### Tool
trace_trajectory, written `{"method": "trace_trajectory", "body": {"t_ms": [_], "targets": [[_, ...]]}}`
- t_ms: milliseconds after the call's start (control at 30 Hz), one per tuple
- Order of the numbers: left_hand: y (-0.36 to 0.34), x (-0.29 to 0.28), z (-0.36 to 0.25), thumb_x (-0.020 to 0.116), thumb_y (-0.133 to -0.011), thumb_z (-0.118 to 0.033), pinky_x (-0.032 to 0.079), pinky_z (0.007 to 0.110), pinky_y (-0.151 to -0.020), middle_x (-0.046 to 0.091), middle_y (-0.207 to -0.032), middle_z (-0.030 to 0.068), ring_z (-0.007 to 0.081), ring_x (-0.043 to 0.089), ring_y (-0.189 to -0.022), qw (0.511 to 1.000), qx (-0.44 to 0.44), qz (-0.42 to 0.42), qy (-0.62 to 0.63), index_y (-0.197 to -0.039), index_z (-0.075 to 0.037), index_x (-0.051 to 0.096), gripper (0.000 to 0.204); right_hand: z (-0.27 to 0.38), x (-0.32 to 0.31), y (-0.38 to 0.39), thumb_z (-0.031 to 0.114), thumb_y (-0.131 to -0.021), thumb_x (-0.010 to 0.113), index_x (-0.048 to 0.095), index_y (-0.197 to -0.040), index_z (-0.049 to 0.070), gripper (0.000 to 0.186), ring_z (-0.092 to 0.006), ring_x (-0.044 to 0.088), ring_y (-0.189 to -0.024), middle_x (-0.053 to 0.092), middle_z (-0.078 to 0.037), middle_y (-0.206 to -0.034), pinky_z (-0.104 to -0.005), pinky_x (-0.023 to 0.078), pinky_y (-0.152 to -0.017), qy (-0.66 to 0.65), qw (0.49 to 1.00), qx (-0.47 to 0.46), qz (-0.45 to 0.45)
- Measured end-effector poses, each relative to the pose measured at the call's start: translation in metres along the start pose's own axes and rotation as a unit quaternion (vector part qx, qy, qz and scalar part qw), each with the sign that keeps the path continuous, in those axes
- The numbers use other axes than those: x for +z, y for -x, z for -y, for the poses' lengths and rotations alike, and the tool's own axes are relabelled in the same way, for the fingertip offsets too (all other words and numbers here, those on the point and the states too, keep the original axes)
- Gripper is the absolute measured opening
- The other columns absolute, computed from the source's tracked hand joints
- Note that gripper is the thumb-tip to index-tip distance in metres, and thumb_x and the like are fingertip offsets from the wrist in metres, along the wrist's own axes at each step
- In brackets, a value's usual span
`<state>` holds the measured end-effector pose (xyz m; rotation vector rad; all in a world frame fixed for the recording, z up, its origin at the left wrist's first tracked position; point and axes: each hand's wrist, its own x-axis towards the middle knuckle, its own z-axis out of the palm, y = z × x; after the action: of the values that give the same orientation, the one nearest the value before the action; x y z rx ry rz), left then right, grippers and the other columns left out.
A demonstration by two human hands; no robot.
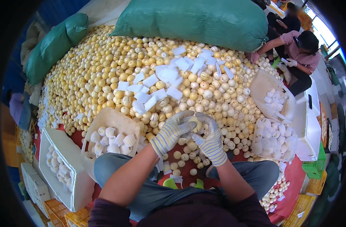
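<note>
Both my hands, in white, blue and yellow striped gloves, are raised in front of me over a heap of fruit. My left hand (171, 132) is closed round the left side of one pale yellow pepino melon (197, 124). The fingers of my right hand (211, 139) curl round its other side. Beyond them spreads the big heap of pepino melons (105, 72), many with dark stripes. White foam sleeves (169, 73) lie flat on top of it, scattered in a loose pile.
A beige tub (116, 115) with foam-wrapped fruit stands by my left knee, beside a white foam box (48, 140). Two more tubs (256, 85) (273, 154) sit at the right. Green sacks (192, 22) (53, 47) border the heap. A person (300, 53) works at the far right.
</note>
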<state>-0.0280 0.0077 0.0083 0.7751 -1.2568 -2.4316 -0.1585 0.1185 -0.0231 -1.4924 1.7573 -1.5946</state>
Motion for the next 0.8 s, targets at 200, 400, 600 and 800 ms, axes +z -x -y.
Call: {"method": "trace_trajectory", "body": {"t_ms": [200,400,600,800], "targets": [[0.011,0.009,-0.009,0.074,-0.084,-0.010,0.050,0.029,-0.094,0.061,-0.122,0.0091,0.0160,0.060,-0.110,0.997,0.055,0.034,-0.033,-0.140,0.002,0.042,0.065,0.026,-0.014,0.004,0.009,-0.080,0.078,0.050,-0.129,0.004,0.057,-0.0264,0.053,-0.124,0.054,-0.014,-0.133,-0.0395,0.045,-0.104,-0.217,0.972,0.094,0.002],[0.022,0.025,-0.026,0.080,-0.076,-0.009,0.048,0.032,-0.100,0.059,-0.128,0.0104,0.0195,0.059,-0.115,0.990,0.063,0.127,-0.021,-0.143,-0.003,0.042,0.078,0.007,-0.048,0.008,0.023,-0.086,0.073,0.037,-0.144,0.000,0.072,-0.0291,0.048,-0.130,0.046,-0.017,-0.141,-0.0428,0.039,-0.111,-0.540,0.808,0.235,0.032],[0.023,0.020,-0.023,0.084,-0.070,-0.006,0.046,0.035,-0.103,0.057,-0.133,0.0083,0.0210,0.054,-0.124,0.979,0.012,0.199,0.036,-0.142,-0.007,0.045,0.083,0.030,-0.040,0.007,0.019,-0.070,0.085,0.035,-0.145,0.001,0.092,-0.0294,0.049,-0.130,0.048,-0.014,-0.139,-0.0421,0.041,-0.110,-0.611,0.737,0.282,0.067],[0.021,0.027,-0.029,0.083,-0.070,-0.004,0.047,0.034,-0.102,0.054,-0.135,0.0099,0.0212,0.055,-0.122,0.986,0.016,0.169,0.006,-0.145,-0.004,0.041,0.086,0.006,-0.049,0.008,0.004,-0.077,0.077,0.044,-0.133,0.000,0.065,-0.0218,0.056,-0.117,0.056,-0.012,-0.125,-0.0336,0.049,-0.100,-0.552,0.791,0.262,0.039]]}}
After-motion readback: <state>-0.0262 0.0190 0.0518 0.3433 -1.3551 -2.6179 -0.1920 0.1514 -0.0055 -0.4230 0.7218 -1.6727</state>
